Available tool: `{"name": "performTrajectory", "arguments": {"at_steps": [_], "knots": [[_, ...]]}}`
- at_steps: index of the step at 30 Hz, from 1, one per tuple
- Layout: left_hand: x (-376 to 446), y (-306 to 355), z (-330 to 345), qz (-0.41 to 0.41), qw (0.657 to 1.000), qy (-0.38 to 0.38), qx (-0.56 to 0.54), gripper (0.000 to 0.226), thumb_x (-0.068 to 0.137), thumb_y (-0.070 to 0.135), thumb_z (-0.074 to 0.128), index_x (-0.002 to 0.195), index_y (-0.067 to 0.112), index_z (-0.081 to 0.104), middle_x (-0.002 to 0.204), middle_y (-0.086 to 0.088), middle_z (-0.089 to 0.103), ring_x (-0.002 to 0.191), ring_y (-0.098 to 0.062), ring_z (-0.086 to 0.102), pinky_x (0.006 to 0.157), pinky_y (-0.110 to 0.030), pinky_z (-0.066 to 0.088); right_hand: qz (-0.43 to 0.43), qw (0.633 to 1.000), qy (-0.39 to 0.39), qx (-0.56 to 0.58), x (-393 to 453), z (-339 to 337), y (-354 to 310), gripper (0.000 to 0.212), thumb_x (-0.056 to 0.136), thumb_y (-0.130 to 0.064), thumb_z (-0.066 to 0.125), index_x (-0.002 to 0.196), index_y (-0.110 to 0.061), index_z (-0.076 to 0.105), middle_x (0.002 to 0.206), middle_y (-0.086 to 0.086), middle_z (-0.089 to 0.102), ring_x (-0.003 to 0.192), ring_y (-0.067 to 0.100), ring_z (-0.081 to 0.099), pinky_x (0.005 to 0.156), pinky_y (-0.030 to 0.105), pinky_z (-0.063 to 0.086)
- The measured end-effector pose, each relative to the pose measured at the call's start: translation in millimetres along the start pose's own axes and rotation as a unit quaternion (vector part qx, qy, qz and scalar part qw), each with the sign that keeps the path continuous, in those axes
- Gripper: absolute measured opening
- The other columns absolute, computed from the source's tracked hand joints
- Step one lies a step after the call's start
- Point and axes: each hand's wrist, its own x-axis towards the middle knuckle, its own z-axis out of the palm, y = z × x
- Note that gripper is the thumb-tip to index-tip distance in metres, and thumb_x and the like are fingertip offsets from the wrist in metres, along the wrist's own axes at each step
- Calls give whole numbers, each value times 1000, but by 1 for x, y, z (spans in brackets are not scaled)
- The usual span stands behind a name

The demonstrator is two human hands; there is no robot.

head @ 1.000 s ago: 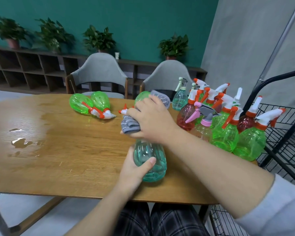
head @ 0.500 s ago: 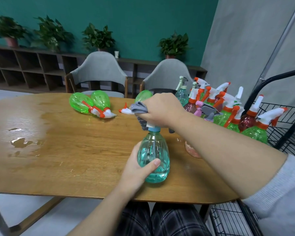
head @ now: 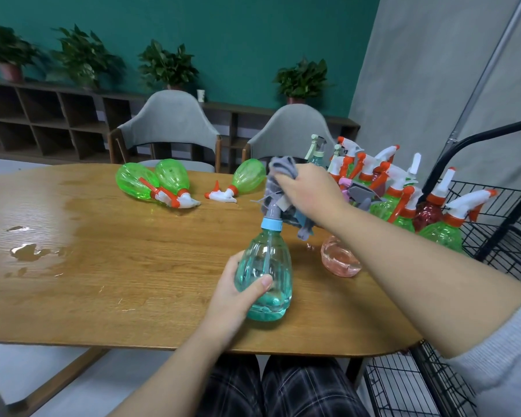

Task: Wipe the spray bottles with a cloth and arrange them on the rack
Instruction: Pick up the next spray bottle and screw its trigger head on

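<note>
Bright, even indoor light, white glare on the table (head: 27, 203) at left, wide-angle bending at edges.

Two hands work here, the left hand (head: 232, 299) and the right hand (head: 310, 194). One teal spray bottle (head: 265, 275) stands upright on the worktop (head: 109, 266); three green bottles (head: 139, 182) lie on their sides. One pink bottle (head: 340, 260) shows beside it. The crowded cluster of bottles (head: 403, 203) at the right defies an exact count (roughly ten). One grey cloth (head: 283, 170), two grey chairs (head: 166, 124), four potted plants (head: 169, 64), one black wire rack (head: 500, 224).

glossy plastic bottle (head: 263, 275), wood-grain table (head: 133, 266)
</note>
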Motion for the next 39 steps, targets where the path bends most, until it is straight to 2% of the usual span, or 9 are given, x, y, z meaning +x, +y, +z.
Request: {"name": "performTrajectory", "arguments": {"at_steps": [3, 7, 9, 13, 17, 21, 27, 31, 39], "knots": [[0, -1, -1, -1, 1000, 6, -2, 67, 58, 52, 75, 120, 33, 56, 109, 7, 72, 104, -14, 68, 90, -33, 52, 150, 962, 21, 229, -5, 1, 5, 45, 93, -54, 46, 82, -14, 62, 77, 3, 63, 73, 19, 58, 67, 31, 42], [2, -3, -2, -20, 999, 9, -28, 70, 56, 56, 80, 119, 34, 58, 111, 1, 72, 106, -22, 68, 92, -43, 52, 262, 909, -68, 317, -15, 7, 9, 93, 63, -82, 52, 122, -10, 59, 115, 8, 66, 99, 27, 64, 95, 43, 49], [3, -4, -2, -28, 998, 16, -51, 70, 56, 54, 81, 119, 32, 60, 111, -3, 72, 105, -25, 68, 92, -46, 51, 266, 904, -107, 316, -20, 11, 10, 105, 62, -87, 48, 132, -7, 50, 125, 10, 59, 107, 29, 60, 100, 44, 45], [6, -2, -3, -40, 994, 22, -103, 65, 58, 45, 76, 118, 21, 62, 109, -7, 73, 102, -25, 69, 87, -41, 51, 219, 938, -138, 232, -30, 15, 15, 87, 84, -75, 40, 125, 1, 50, 121, 11, 59, 105, 27, 58, 96, 37, 45], [6, 2, -3, -63, 987, 9, -149, 70, 57, 44, 74, 119, 14, 63, 110, -13, 72, 101, -29, 69, 83, -41, 55, 187, 950, -165, 186, -39, -3, 10, 54, 93, -61, 40, 84, -11, 54, 82, 4, 61, 73, 13, 58, 65, 25, 42], [6, 8, -5, -93, 976, 6, -196, 58, 68, 45, 70, 116, 14, 63, 109, -14, 72, 95, -27, 71, 80, -42, 57, 239, 872, -212, 370, -44, 1, 9, 46, 94, -52, 49, 104, -10, 64, 86, 7, 72, 74, 18, 69, 74, 30, 56], [10, 10, -4, -81, 978, 4, -194, 59, 84, 54, 45, 129, 19, 58, 123, -11, 68, 110, -28, 66, 84, -46, 56, 310, 741, -143, 578, -51, 21, 4, 32, 96, -40, 52, 88, -12, 65, 69, 4, 72, 58, 16, 68, 63, 29, 49], [15, 6, -5, -88, 963, 65, -248, 69, 84, 58, 42, 143, 23, 43, 134, -6, 61, 119, -31, 61, 93, -48, 51, 327, 693, -86, 637, -51, 35, -12, 32, 95, -40, 54, 100, -10, 66, 88, 10, 74, 78, 24, 69, 76, 38, 52], [18, 5, 0, -109, 952, 116, -261, 53, 100, 46, 34, 147, 21, 36, 137, -12, 48, 120, -35, 54, 84, -43, 51, 353, 724, 63, 590, -14, 75, -8, 57, 85, -59, 59, 115, -10, 54, 107, 2, 62, 107, 23, 57, 104, 45, 40]]}}
